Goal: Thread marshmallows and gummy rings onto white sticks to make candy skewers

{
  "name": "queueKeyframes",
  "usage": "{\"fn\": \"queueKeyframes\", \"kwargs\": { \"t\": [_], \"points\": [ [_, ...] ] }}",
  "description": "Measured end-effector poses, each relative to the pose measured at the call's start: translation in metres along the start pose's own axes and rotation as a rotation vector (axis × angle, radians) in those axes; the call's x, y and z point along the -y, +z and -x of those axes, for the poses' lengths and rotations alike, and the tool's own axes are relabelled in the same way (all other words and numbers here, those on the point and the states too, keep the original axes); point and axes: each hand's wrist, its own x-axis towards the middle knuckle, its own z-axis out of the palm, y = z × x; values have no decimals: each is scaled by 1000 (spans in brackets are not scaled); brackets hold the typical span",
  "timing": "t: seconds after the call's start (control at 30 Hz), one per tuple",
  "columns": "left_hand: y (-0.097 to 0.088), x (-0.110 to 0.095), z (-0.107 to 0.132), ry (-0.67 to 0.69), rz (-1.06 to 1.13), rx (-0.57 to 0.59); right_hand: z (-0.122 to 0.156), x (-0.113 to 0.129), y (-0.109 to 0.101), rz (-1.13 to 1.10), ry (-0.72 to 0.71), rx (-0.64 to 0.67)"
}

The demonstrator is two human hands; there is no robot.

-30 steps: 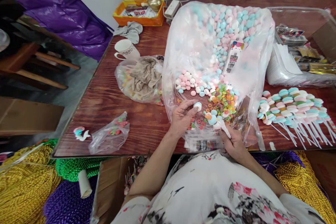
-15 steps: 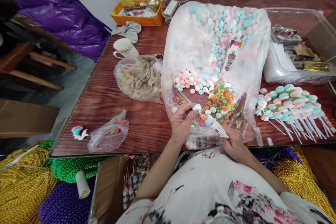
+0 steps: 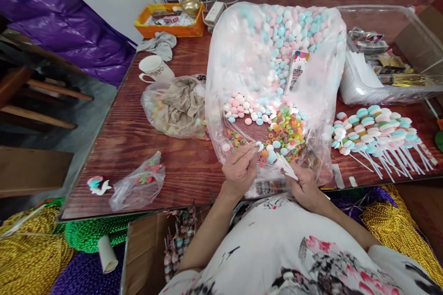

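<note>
My left hand (image 3: pixel 240 169) is closed in a pinch, its fingertips on a small pale blue-and-white candy piece (image 3: pixel 259 146), partly hidden by the fingers. My right hand (image 3: pixel 304 185) is wrapped round a bundle of white sticks (image 3: pixel 285 166) that fan out toward the left. A blue piece (image 3: pixel 272 156) sits by the stick tips; whether it is on a stick I cannot tell. Both hands are at the mouth of a large clear plastic bag (image 3: pixel 238 60). Inside lie pink, blue and white candy pieces (image 3: pixel 237 105) and a heap of small coloured rings (image 3: pixel 287 128).
Stacked candy sticks (image 3: pixel 379 129) lie on the right, below a clear plastic bin (image 3: pixel 363 94). To the left are a cloth-topped bag (image 3: pixel 183 101), a white mug (image 3: pixel 155 68), a small plastic bag (image 3: pixel 138 189) and an orange tray (image 3: pixel 169 30).
My left hand has turned and its fingers have drawn together, hiding more of the candy piece. The right hand still holds the sticks. The whole view has shifted slightly.
</note>
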Motion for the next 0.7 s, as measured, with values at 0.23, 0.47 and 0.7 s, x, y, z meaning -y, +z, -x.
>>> {"fn": "queueKeyframes", "kwargs": {
  "t": [0.23, 0.47, 0.7],
  "points": [
    [3, -2, 9, -23, 8, 12, -3, 2, -1, -53, -18, -53],
    [6, -6, 6, -223, 88, -118, -10, 8, 11, -61, -57, -11],
    [7, -10, 5, -299, 210, -111, -15, 4, 19, -66, -45, -55]
  ]
}}
